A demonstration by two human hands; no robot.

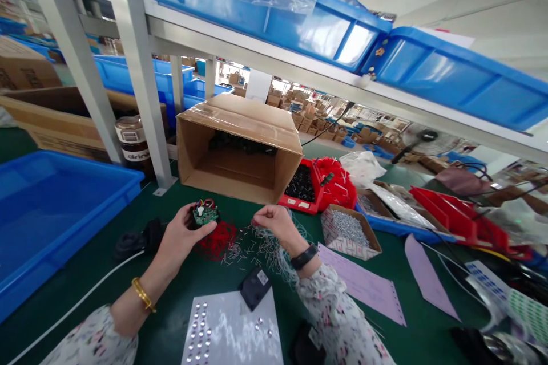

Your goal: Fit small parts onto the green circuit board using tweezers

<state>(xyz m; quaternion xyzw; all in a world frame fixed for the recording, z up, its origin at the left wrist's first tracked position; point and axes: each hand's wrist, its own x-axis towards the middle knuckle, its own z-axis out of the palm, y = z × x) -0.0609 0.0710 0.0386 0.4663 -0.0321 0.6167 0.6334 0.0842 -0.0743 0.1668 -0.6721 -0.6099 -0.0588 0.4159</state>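
Note:
My left hand point(182, 235) is wrapped round a small green circuit board point(205, 214) with a white part and coloured wires on top, seemingly set in a dark casing. To its right, my right hand point(277, 223) is closed in a pinch above the bench; whatever lies between the fingertips is too small to name. Beneath and between the hands lie a tangle of red wires point(218, 239), a scatter of small silvery pins or screws point(240, 252) and pale wires point(285, 262). Nearer to me, a black plastic cover point(256, 288) rests on a silver-grey sheet point(233, 331) holding shiny round discs.
An open cardboard box point(240, 174) lies on its side behind the hands. Right of it stand a red bin point(299, 203) of black parts and a carton point(349, 232) of screws. A blue tray point(55, 205) is at left; a shelf point(265, 48) with blue bins crosses above.

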